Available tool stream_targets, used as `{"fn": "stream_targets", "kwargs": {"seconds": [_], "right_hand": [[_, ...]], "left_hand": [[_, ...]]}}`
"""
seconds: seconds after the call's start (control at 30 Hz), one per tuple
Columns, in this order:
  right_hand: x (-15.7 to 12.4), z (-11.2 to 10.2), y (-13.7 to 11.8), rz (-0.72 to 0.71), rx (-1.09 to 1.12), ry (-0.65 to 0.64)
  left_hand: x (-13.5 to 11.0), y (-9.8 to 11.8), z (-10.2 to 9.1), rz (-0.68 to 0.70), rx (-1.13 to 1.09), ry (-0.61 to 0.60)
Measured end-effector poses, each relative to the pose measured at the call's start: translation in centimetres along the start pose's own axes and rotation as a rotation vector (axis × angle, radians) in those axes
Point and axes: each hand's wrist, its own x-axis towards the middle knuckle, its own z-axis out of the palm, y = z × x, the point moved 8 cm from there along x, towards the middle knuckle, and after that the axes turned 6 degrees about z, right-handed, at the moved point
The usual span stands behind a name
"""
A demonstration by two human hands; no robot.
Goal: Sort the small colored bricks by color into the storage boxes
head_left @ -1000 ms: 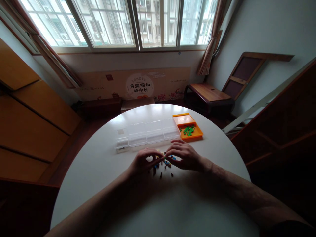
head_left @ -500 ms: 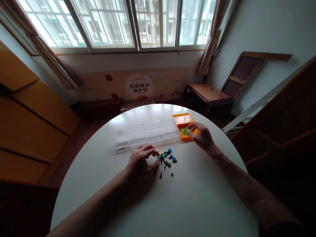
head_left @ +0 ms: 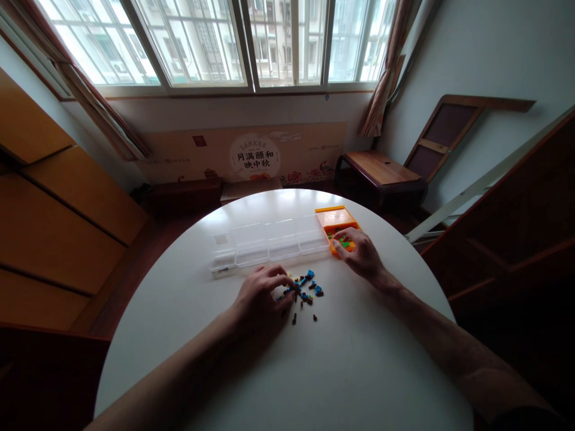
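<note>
My left hand (head_left: 268,293) rests low over a loose pile of small blue, brown and yellow toy bricks (head_left: 307,294). Its thumb and index finger come together at the pile's left side; what lies between the tips is too small to make out. Over the near part of an orange box (head_left: 335,252) is my right hand (head_left: 365,256), its fingers curved with thumb and index tip apart. Small green toy bricks (head_left: 345,244) show in the box beneath those fingers. The right hand covers part of the box.
A clear plastic compartment box (head_left: 269,254) lies with its lid back, left of the orange box, whose lid (head_left: 336,216) is also back. All stand on a round white table (head_left: 350,359). A wooden chair (head_left: 381,167) is beyond its far right edge.
My left thumb and index finger have closed together at the pile. My right hand has shifted slightly left and toward me over the orange box.
</note>
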Motion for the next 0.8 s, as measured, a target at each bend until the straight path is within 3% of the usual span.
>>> {"fn": "stream_targets", "kwargs": {"seconds": [0.23, 0.53, 0.8], "right_hand": [[-0.3, 0.3, -1.3, -0.051, 0.015, -0.018], [-0.7, 0.5, -2.6, -0.093, 0.014, -0.055], [-0.7, 0.5, -3.1, -0.129, 0.029, -0.056]], "left_hand": [[-0.1, 0.1, 0.5, 0.064, 0.008, 0.012], [0.0, 0.2, 0.2, 0.023, -0.005, 0.001], [-0.1, 0.3, 0.4, 0.065, 0.027, 0.001]]}}
